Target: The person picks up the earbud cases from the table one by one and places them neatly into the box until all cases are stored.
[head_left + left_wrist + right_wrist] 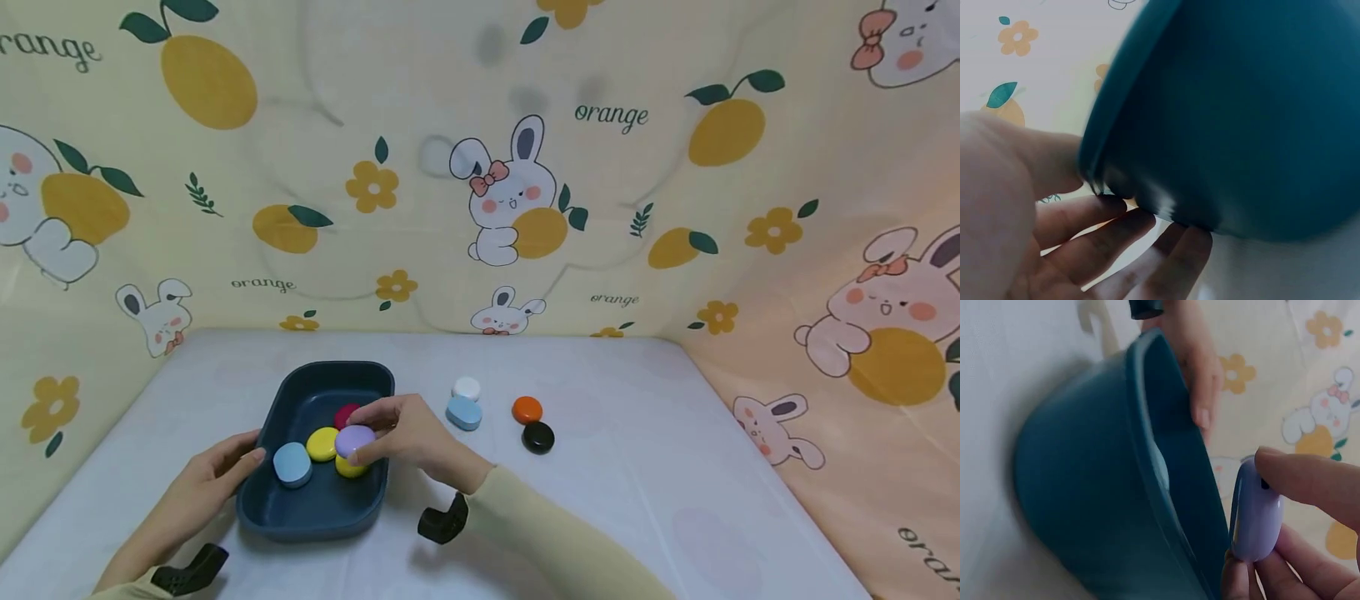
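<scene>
Purple disc (355, 439): pinched in our right hand (416, 437), over tray (311, 532) | left hand (206, 479): gripping tray side | we judge midway: four inner pieces (322, 445) beneath or left of right grip; four outer pieces (527, 409) remain rightward

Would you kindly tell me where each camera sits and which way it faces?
Head: worn on the head, looking forward and down at the dark blue tray; shows the left hand, right hand and both sleeves.
Left wrist: on that wrist, looking past the left hand at the tray's outer wall; no other hand shows.
Right wrist: on that wrist, facing the purple piece in the right hand and the tray's side; the left hand shows beyond.
Shared: head and right wrist views both show the purple piece and both hands.
</scene>
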{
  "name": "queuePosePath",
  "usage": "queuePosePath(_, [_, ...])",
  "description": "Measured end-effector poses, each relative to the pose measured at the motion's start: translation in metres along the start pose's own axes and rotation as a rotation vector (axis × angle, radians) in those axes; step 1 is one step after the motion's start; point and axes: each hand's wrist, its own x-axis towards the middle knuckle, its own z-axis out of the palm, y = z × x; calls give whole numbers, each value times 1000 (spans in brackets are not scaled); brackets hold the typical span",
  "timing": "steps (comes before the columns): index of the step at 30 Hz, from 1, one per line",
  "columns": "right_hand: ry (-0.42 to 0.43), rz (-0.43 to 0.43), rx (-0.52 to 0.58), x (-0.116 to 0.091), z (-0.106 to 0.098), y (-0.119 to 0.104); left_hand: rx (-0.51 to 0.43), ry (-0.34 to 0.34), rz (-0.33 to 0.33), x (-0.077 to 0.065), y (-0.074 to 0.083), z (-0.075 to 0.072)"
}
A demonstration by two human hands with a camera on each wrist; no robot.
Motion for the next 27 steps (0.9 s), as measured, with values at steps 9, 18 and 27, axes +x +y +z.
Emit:
queuePosePath(9, [-46,-24,-45,3,23,0,2,3,13,0,1,1])
queuePosePath(18, [-138,-86,-232,10,31,-1,18,1,8,0,1,-1])
queuePosePath(27, [-181,-96,-339,17,34,-3,20,-4,-6,1,1,-1])
